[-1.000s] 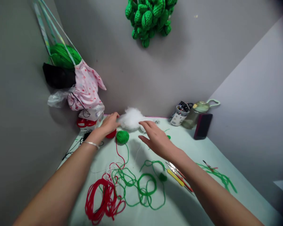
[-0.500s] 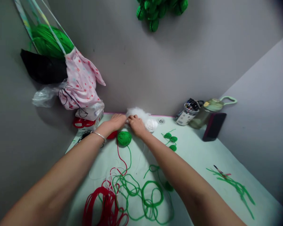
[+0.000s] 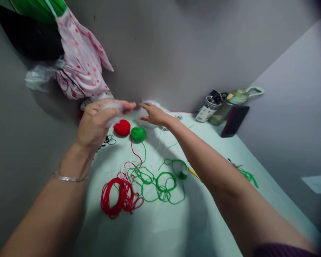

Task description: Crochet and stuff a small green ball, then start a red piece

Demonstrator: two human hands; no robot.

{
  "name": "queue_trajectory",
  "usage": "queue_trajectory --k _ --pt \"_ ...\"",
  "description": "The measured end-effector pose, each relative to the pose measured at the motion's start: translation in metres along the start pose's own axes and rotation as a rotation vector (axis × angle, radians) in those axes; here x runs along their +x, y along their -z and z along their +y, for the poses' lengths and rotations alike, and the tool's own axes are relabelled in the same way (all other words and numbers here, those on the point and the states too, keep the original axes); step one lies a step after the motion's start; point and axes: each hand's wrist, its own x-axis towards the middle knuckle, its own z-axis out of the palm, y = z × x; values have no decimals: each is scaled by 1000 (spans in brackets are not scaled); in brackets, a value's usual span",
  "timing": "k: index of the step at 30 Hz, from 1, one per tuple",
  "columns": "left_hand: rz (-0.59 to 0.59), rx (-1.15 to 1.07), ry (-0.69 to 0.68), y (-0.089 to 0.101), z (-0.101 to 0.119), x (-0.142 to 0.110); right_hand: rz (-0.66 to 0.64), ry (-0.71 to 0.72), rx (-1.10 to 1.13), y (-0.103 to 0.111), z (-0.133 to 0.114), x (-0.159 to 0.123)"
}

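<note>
My left hand [image 3: 92,125] is raised over the table's far left part, its fingers closed on a tuft of white stuffing fibre [image 3: 113,107], somewhat blurred. Beside the wall, my right hand [image 3: 153,114] has its fingers apart and holds nothing I can see. Behind and under it lies the pile of white stuffing [image 3: 147,123], partly covered by the hand. Between and below the hands sit a red yarn ball [image 3: 122,127] and a green yarn ball [image 3: 138,134], each trailing a strand toward me.
Loose red yarn [image 3: 112,200] and green yarn loops [image 3: 167,182] lie mid-table. A pen cup [image 3: 206,110], a green bottle [image 3: 222,112] and a phone [image 3: 235,121] stand at the back right. A pink dotted cloth bag [image 3: 81,60] hangs at left. Green strands [image 3: 247,175] lie right.
My left hand has come away from the pile, up and to the left, with a tuft of stuffing. My right hand has opened beside the pile. The camera view has tilted down.
</note>
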Motion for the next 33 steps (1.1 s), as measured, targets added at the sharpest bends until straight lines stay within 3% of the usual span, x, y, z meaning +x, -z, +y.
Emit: queue_trajectory --k 2,4,6,10,13,16,19,26,33 --pt "-6 -120 120 -7 -4 -19 83 -4 30 20 -6 -35" --pt "-91 -148 217 -13 -8 -34 237 -75 177 34 -12 -82" --pt "-175 -144 278 -20 -9 -48 229 -143 197 39 -18 -136" --pt "-316 -55 388 -33 -2 -74 230 -291 187 24 -17 -228" --pt "-400 49 408 -45 5 -90 62 -126 183 3 -11 -266" --pt "-433 103 391 -59 7 -102 64 -119 183 -12 -7 -278" --pt "-396 117 418 -75 2 -111 162 -159 217 -14 -11 -279" --pt "-241 137 531 -100 -26 -141 310 -245 425 -8 -47 -275" --pt "-427 -105 641 -118 -38 -155 367 -322 1019 -16 -64 -268"
